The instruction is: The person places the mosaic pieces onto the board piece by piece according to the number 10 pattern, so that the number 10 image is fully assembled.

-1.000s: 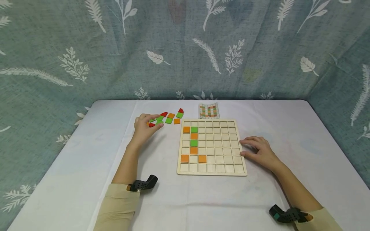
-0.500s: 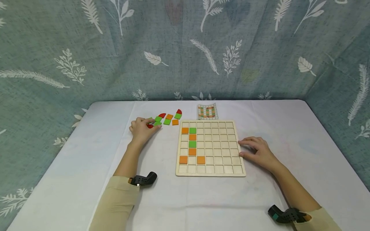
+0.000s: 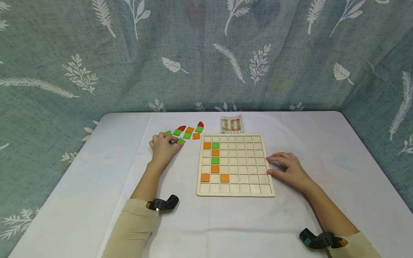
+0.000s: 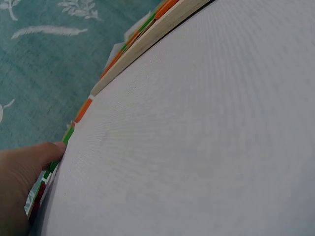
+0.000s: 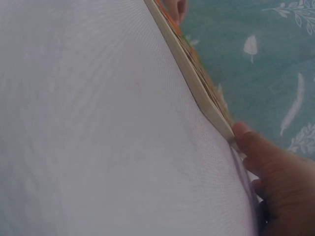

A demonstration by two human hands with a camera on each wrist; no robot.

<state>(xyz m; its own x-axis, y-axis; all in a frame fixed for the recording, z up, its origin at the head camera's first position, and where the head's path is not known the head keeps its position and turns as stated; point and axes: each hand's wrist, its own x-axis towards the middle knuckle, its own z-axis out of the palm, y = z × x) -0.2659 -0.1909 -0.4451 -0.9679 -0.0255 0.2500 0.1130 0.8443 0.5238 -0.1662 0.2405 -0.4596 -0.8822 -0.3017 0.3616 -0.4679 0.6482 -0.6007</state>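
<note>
Askew, a green square tile [image 3: 181, 141] is pinched left of the wooden grid board [image 3: 247, 169]

Held by the thumb and forefinger of the left hand [image 3: 162, 147], the tile is angled diagonally to the board's edges; whether it is lifted from the bench [image 3: 238, 218] cannot be told. The board is laid almost square to the bench, its rows running left to right, with five orange tiles [image 3: 224, 178] and two green tiles [image 3: 215, 160] seated in it. Its right edge is touched by the thumb and forefinger of the relaxed right hand [image 3: 288, 170]. Loose pieces are scattered at mixed angles beyond the left hand, red rounded pieces [image 3: 200, 124] among them. Past the far edge, a card [image 3: 232, 124] is printed with a coloured grid.
</note>
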